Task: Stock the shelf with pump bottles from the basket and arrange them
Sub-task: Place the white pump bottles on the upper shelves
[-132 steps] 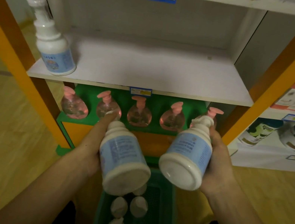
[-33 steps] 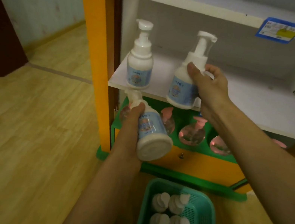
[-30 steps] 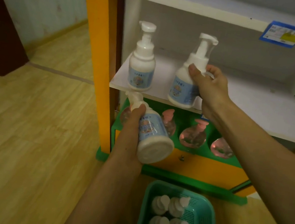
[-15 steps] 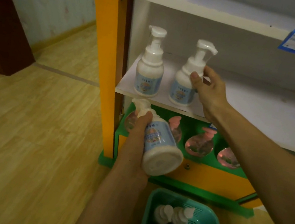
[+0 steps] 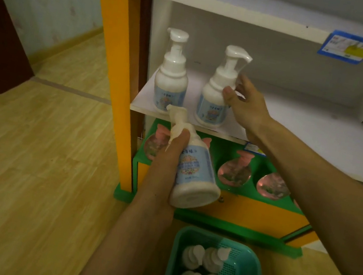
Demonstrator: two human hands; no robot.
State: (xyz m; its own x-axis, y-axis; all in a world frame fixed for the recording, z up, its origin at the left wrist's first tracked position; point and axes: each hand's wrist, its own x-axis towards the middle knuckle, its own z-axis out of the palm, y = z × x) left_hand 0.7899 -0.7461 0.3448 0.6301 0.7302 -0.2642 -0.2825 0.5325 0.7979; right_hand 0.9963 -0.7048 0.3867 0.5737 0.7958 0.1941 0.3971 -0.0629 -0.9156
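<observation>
Head view: only one camera is given, so everything below is read from it.
Second bottle: it is now set upright on the white shelf, just beside the first bottle — a second ago it was held tilted at the front edge, not yet fully down.
Right hand: half a second ago the bottle's shoulder was grasped; now the fingers are spread and relaxed, and only the thumb tip seems to touch the bottle near its neck. It is judged as released, or nearly so.
Nozzle: the pump head of the second bottle is turned to the right, while the first one looks turned more to the front; whether this will be corrected cannot be told.
Left hand: a third bottle is gripped round its body, tilted, base toward the camera and pump toward the shelf, in front of the shelf edge and below it. This is unchanged against the earlier pictures.
Basket: it stands on the floor below the hands; several white pump bottles are seen inside it, and more may be cut off by the frame.
Lower tier: pink pump bottles are standing in a green rack — no part of this work.
Meaning for the task: two bottles are placed, the third is ready to be placed next to them, and much of the shelf to the right is unfilled.
</observation>
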